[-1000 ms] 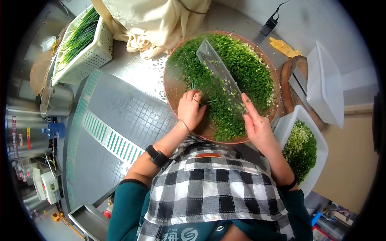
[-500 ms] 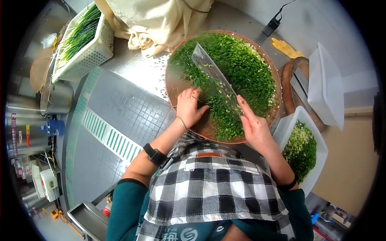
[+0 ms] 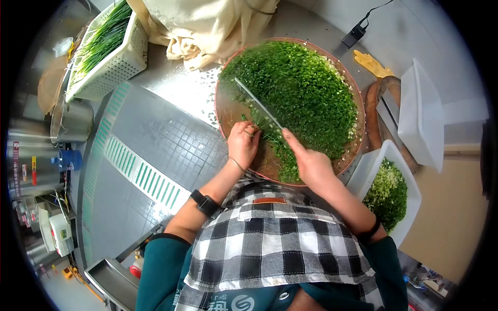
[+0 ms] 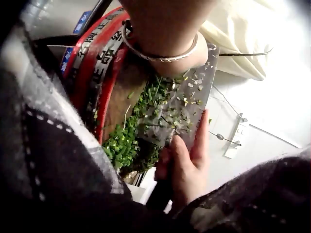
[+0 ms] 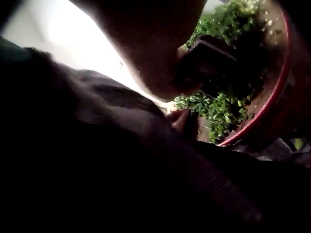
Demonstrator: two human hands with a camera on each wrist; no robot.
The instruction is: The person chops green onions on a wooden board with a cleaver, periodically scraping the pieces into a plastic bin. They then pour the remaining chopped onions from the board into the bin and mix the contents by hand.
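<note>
My right hand grips a cleaver, its blade seen nearly edge-on in the head view. The left wrist view shows bits of green stuck to the flat of the blade, and the right index finger lying along it. My left hand rests on the round wooden chopping board, fingers curled over a small bunch of scallions close beside the blade. Chopped scallions heap over most of the board. In the right wrist view the right hand is mostly dark.
A white tub of chopped scallions stands right of the board. Beyond it are an empty white tub, a yellow glove and more blades. A basket holds whole scallions at the far left, near a cream cloth.
The right hand and cleaver have shifted left toward the left hand, and the blade has turned from showing its flat side to nearly edge-on. The left fingers have drawn in.
</note>
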